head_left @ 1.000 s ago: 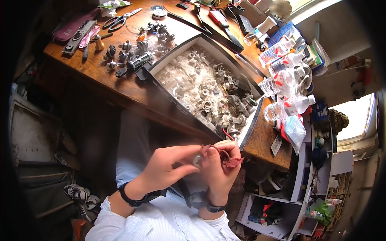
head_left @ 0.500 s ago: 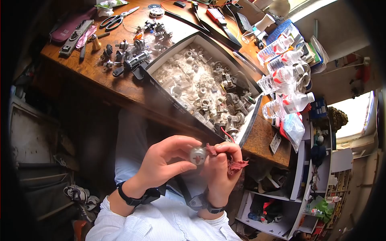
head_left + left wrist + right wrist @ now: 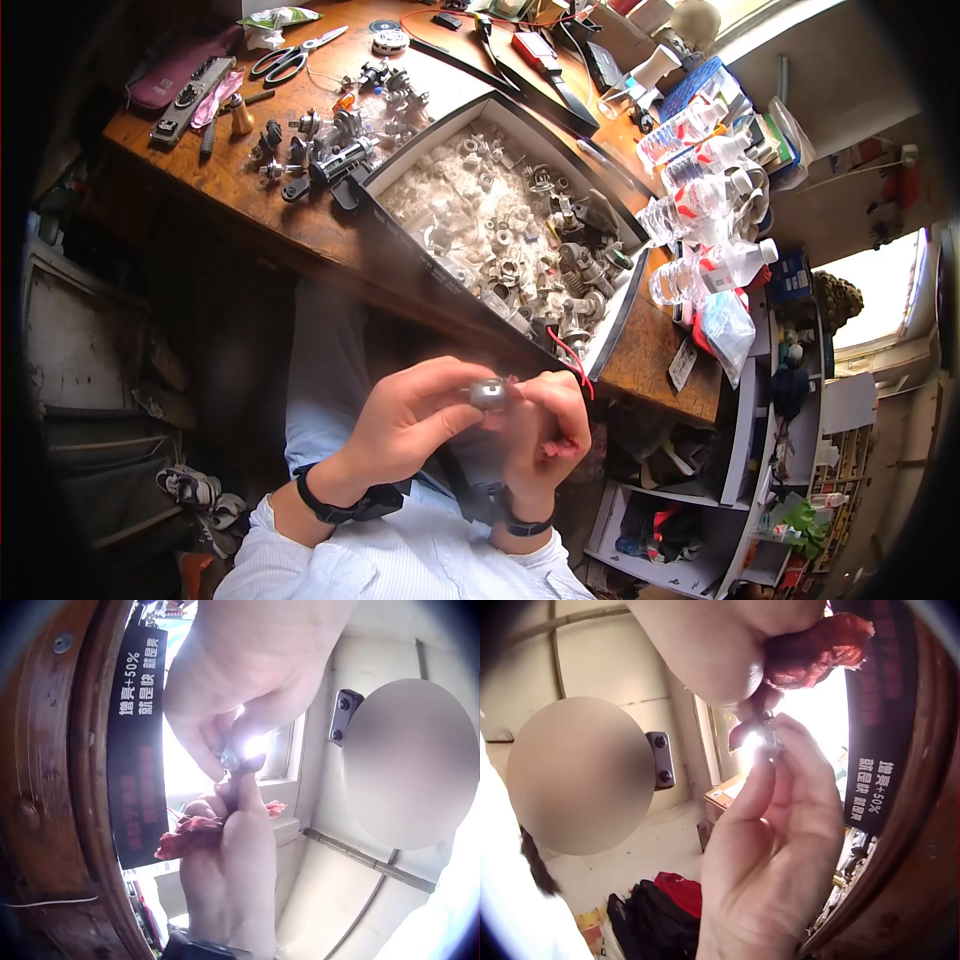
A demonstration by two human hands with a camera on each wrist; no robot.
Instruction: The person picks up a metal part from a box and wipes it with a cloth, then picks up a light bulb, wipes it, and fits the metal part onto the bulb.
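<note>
In the head view my left hand [image 3: 405, 420] pinches a small silvery metal part [image 3: 488, 393] between thumb and fingertips. My right hand [image 3: 545, 440] meets it from the right, its fingers curled round a crumpled dark red cloth [image 3: 560, 448]. The left wrist view shows the cloth [image 3: 191, 838] sticking out on both sides of the right hand [image 3: 232, 877], with the small part [image 3: 229, 759] between both hands' fingertips. In the right wrist view, the left hand [image 3: 776, 847] holds the part from below, and the cloth [image 3: 821, 654] bunches at the right hand [image 3: 720, 645].
An open box [image 3: 430, 262] of loose metal parts stands at the desk's near edge, above the hands in view. More parts [image 3: 345, 160], scissors [image 3: 290, 62] and a pink pouch [image 3: 180, 70] lie left of it. Several plastic bottles [image 3: 720, 270] lie at its right.
The metal part has turned, so its round face no longer points at the head camera. The right hand has rotated a little, and less of the red cloth shows.
</note>
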